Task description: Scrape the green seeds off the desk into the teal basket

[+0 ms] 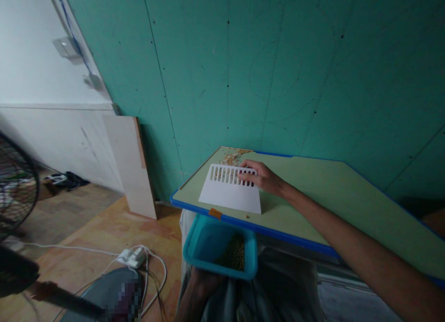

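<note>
My right hand point(260, 177) grips the slotted end of a white flat plastic scraper point(229, 197), its fingers closed at the upper right corner. The scraper leans over the green tabletop point(313, 187); whether its lower edge touches is unclear. Behind it lies a scatter of small tan grains point(231, 158), partly covered by the scraper. Below the table's front edge, my left hand point(206, 282) holds a teal plastic tub point(189, 252) from underneath, fingers hidden by it. More brownish grains point(237, 253) lie heaped in the tub's right side.
Blue edging point(295, 241) with a piece of orange tape point(214, 213) lines the table front. A green wall point(278, 81) stands right behind. At left are a leaning board point(130, 164), a power strip point(132, 257) with loose cords, and a fan point(17, 187).
</note>
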The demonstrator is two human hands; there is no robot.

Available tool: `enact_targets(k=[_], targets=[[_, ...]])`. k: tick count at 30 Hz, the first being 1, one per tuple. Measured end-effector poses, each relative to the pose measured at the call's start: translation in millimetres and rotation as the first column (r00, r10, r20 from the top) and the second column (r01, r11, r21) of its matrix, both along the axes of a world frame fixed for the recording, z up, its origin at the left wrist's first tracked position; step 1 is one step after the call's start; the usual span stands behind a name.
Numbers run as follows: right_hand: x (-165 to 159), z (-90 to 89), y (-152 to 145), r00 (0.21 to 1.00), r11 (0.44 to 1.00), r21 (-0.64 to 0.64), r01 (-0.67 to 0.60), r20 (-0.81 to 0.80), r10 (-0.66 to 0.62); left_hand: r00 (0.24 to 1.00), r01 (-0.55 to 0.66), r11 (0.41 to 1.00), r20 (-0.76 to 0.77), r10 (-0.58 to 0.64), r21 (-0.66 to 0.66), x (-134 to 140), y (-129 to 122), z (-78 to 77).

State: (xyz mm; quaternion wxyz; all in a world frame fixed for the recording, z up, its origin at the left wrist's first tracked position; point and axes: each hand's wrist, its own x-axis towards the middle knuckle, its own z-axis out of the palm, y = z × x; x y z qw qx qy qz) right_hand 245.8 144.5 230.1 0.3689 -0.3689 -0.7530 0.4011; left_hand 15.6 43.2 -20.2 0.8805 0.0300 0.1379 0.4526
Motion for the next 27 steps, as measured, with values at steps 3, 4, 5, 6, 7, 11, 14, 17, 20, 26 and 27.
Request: enact_targets(k=[3, 4, 5, 6, 7, 11, 14, 17, 20, 26, 27], targets=[[-3, 0.2, -4, 1.0, 0.999, 0.036, 0.002, 0.01, -0.002, 0.999, 0.011, 1.0, -0.052, -0.011, 0.004, 0, 3, -6.9], [-5, 0.2, -5, 1.0, 0.999, 0.039, 0.003, 0.009, -0.003, 0.998, 0.02, 1.0, -0.058, -0.019, 0.016, 1, 3, -5.3], [-6, 0.0, -7, 1.0, 0.999, 0.038, 0.002, 0.006, -0.002, 0.998, 0.031, 0.999, -0.059, -0.029, 0.035, 2, 2, -1.7], [-8, -0.3, -8, 1.0, 0.999, 0.038, -0.002, 0.004, 0.002, 0.998, 0.038, 0.998, -0.057, -0.035, 0.059, 3, 2, 3.5], [-10, -0.8, -10, 1.0, 0.999, 0.039, -0.008, 0.003, 0.008, 0.998, 0.046, 0.995, -0.055, -0.042, 0.085, 5, 0, 9.8], [-18, -3.8, -13, 0.999, 0.997, 0.07, -0.03, -0.008, 0.031, 0.999, 0.034, 0.99, -0.005, -0.033, 0.139, 10, -2, 29.6], [-20, -5.6, -13, 1.0, 0.994, 0.106, -0.01, 0.015, 0.008, 0.997, 0.065, 0.988, 0.025, -0.069, 0.142, 7, -2, 25.9], [-20, -5.8, -13, 0.999, 0.987, 0.16, 0.006, 0.046, -0.014, 0.999, 0.038, 0.998, 0.033, -0.039, 0.041, 3, 0, 13.9], [-20, -4.4, -15, 0.997, 0.977, 0.212, 0.006, 0.069, -0.021, 0.999, 0.034, 0.999, 0.031, -0.034, 0.007, 1, 0, 8.4], [-23, -0.5, -20, 0.996, 0.964, 0.266, 0.003, 0.088, -0.027, 0.992, 0.038, 0.998, -0.12, -0.032, 0.049, 4, -3, 20.0], [-23, -0.1, -20, 0.995, 0.961, 0.275, 0.004, 0.09, -0.03, 0.99, 0.035, 0.997, -0.136, -0.026, 0.066, 4, -3, 22.3]])
